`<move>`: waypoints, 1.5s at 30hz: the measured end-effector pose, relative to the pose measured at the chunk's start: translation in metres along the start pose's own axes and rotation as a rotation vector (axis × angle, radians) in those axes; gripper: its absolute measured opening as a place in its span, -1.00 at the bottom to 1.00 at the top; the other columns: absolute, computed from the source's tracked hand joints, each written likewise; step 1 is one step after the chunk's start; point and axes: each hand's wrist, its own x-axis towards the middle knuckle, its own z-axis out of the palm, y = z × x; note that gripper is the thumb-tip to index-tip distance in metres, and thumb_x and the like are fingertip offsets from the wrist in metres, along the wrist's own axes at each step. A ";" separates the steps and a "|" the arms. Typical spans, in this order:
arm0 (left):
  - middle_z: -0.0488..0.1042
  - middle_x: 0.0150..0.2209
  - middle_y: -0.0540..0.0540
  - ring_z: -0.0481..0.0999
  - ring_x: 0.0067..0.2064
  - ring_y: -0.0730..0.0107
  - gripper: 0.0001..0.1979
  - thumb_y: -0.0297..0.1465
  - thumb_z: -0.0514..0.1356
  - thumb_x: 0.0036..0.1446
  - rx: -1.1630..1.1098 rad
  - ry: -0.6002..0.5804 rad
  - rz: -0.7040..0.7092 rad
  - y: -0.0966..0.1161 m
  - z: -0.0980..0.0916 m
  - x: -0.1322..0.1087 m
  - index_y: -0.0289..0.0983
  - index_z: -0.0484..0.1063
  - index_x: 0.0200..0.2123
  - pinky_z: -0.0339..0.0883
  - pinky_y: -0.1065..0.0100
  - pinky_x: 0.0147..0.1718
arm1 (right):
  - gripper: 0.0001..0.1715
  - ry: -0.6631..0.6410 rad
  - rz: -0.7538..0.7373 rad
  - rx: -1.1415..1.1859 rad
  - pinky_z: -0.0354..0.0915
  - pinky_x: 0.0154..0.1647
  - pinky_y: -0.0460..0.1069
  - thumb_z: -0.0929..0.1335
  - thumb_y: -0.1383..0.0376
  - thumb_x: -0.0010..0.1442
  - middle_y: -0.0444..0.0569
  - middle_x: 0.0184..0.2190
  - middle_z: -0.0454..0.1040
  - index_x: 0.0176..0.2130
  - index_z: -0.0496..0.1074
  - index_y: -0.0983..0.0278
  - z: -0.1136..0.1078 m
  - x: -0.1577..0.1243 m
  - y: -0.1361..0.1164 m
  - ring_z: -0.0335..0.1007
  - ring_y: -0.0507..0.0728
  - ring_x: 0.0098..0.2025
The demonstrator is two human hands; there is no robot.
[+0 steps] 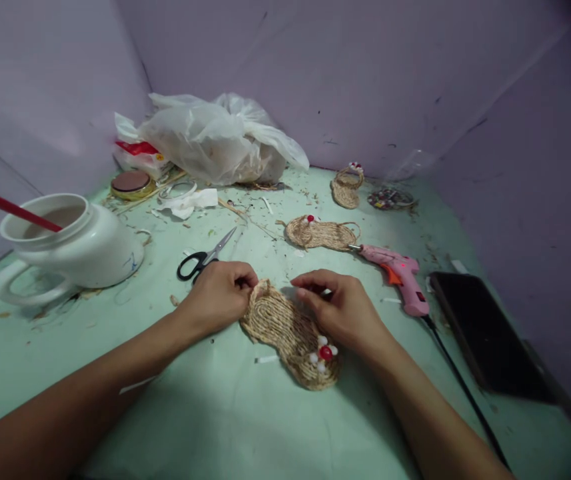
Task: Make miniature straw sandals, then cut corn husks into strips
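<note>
A small woven jute sandal (285,330) with red and white beads near its toe lies on the green table (205,413) in front of me. My left hand (218,293) is closed, its fingers pinching the sandal's heel edge. My right hand (342,310) rests on the sandal's right side with its fingers curled, pinching something small I cannot make out. A second jute sandal (321,233) lies farther back, and a third one (346,187) stands near the wall.
Black-handled scissors (204,257) lie behind my left hand. A pink glue gun (396,275) with its cord is to the right, beside a dark phone (485,337). A white pot (72,243) with a red stick stands left. A plastic bag (218,137) and beads (391,197) sit at the back.
</note>
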 end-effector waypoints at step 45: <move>0.41 -0.61 0.01 0.34 -0.51 0.47 -0.85 -0.52 0.07 -0.20 0.112 -0.157 0.117 0.007 -0.004 0.016 -0.33 0.45 -0.56 0.15 0.46 -0.55 | -0.75 -0.268 -0.132 -0.262 0.16 -0.47 -0.09 0.24 0.52 -0.08 -0.04 -0.49 0.50 -0.43 0.47 0.31 0.004 0.014 -0.014 0.34 0.05 -0.46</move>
